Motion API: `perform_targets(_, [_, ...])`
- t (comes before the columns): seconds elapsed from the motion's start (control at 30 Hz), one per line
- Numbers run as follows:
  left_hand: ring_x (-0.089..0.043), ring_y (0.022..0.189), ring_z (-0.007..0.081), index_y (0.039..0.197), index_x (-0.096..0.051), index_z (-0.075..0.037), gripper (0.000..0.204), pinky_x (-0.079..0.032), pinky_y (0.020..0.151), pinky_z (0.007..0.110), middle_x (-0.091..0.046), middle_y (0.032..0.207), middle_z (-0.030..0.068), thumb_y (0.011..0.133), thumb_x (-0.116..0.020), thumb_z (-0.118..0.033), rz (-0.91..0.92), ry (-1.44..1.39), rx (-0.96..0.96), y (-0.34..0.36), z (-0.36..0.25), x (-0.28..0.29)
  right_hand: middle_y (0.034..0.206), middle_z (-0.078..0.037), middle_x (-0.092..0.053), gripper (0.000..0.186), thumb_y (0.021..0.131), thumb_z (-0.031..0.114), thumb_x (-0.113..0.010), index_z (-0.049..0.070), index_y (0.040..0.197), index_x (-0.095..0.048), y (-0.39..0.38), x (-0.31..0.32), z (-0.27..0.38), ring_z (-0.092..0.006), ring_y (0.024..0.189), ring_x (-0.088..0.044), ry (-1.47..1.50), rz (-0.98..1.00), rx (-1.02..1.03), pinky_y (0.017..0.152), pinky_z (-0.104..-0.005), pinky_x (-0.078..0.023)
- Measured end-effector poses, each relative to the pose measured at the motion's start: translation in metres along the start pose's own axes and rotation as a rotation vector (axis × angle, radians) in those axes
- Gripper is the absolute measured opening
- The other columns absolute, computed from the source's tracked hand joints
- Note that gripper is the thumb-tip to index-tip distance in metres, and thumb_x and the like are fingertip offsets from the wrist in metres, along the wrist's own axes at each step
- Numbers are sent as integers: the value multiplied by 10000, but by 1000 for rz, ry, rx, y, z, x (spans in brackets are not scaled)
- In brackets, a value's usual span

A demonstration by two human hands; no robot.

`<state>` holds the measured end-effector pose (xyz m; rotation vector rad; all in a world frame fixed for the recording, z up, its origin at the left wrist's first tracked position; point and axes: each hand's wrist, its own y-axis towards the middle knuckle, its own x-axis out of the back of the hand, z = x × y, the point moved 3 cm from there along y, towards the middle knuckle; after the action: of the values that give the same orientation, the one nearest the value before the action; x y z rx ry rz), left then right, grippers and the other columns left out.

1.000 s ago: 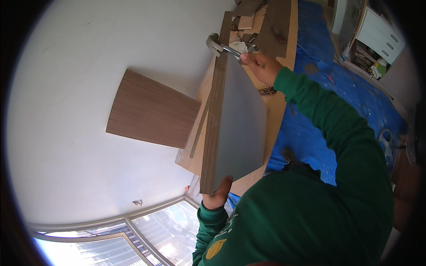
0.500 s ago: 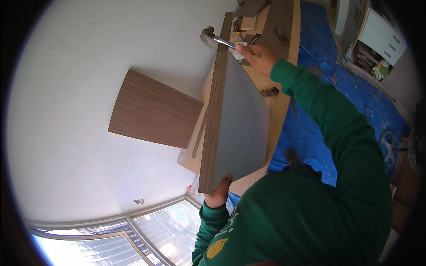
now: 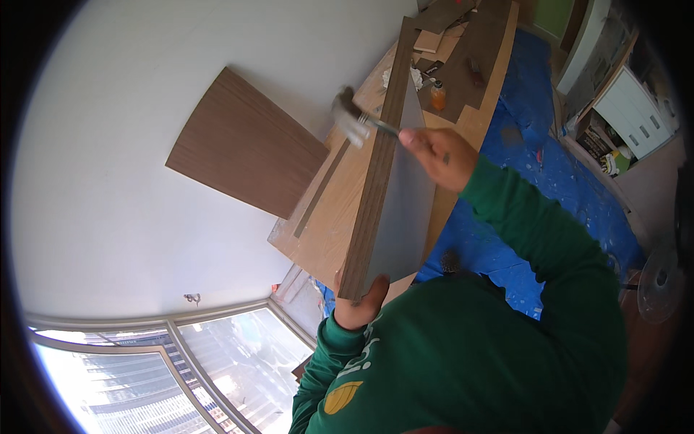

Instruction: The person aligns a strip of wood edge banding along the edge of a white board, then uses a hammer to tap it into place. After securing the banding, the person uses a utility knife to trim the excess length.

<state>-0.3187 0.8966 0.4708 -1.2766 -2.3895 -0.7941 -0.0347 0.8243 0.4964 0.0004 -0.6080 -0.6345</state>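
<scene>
1. Left grip [image 3: 359,309]: around the panel [image 3: 397,217]'s near end.
2. Right grip [image 3: 442,155]: around the hammer [image 3: 351,117], which crosses leftward over the panel.
3. Beyond the right grip: bottle [image 3: 438,96] on the counter [image 3: 477,123].
4. Left of both grips: board [image 3: 246,145] (before the wall [image 3: 116,181]).
5. Right of both: tarp [image 3: 549,188].

Left of the hands [image 3: 442,159], a brown board [image 3: 242,145] against a white wall [image 3: 116,224]; beyond them, an orange bottle [image 3: 438,97]; rightward, blue sheeting [image 3: 506,181].
</scene>
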Motion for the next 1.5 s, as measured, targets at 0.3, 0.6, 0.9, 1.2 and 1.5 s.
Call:
perform_targets(0.3, [-663,762,200,1396,-604,17,541,-537,738,319,-682,883,123,864,-696,-24,-102,-317,176,20,-1,10,658,39,-425,553,1103,530,-458,55,837,-554,-31,48,31,-68,576,-377,235,20,-169,529,-269,-333])
perform_targets(0.6, [-737,862,233,1422,-596,8,582,-572,787,351,-727,943,151,845,-633,76,-143,-387,-28,14,-6,-1,666,-148,-528,430,1119,375,-499,1,932,-596,-64,6,77,-241,583,-508,-280,118,-87,578,-417,-415])
perform_targets(0.9, [-723,852,241,1452,-554,29,634,-570,766,348,-720,967,161,828,-642,88,-178,-404,-111,17,5,-3,709,-193,-609,359,1104,336,-519,22,940,-583,-123,-51,128,-409,645,-608,-246,435,125,576,-485,-458])
perform_targets(1.2, [-726,852,247,1473,-547,13,664,-566,745,351,-720,977,164,825,-683,63,-192,-518,-127,17,8,-10,689,-181,-601,365,1096,348,-536,34,920,-595,-111,-53,145,-418,610,-591,-284,420,158,561,-489,-454])
perform_targets(1.5, [-709,863,376,1460,-563,-25,686,-569,802,394,-694,989,217,788,-609,100,-145,-414,-43,16,9,0,608,-184,-510,509,1114,409,-487,7,813,-567,-62,-1,88,-373,546,-502,-485,172,40,559,-478,-419])
